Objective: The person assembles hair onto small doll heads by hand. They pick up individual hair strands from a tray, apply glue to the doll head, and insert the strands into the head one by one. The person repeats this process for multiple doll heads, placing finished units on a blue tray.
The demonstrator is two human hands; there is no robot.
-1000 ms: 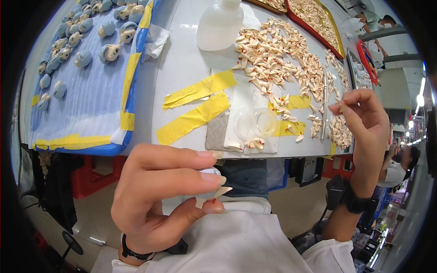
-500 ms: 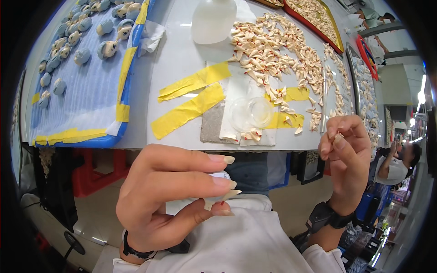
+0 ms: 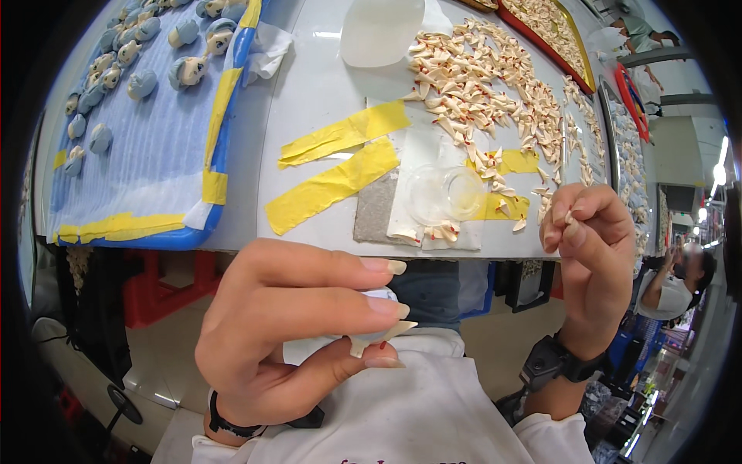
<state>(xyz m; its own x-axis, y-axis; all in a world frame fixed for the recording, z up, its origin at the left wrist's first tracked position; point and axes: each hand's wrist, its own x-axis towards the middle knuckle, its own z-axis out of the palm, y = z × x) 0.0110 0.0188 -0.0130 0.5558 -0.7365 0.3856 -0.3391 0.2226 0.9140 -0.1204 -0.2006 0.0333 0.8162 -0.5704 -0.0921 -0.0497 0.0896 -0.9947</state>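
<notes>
My left hand is closed around a small pale-blue doll head, mostly hidden by the fingers. Cream pointed bits and a red spot stick out of it near the thumb. Off to the right, my right hand is raised at the table's front edge. Its thumb and fingertips pinch a small cream pointed piece, of which only a little shows. Many similar cream pieces with red tips lie heaped on the table. Between the hands, farther back, stands a small clear round dish.
At left is a blue tray edged with yellow tape, bearing several blue-haired doll heads. A translucent white bottle stands at the back. Yellow tape strips cross the table. A red tray lies far right; another person is beyond.
The table and its contents have shifted slightly right in view. My right hand stays pinched and has turned a little, showing more of the cream piece. My left hand keeps its grip.
</notes>
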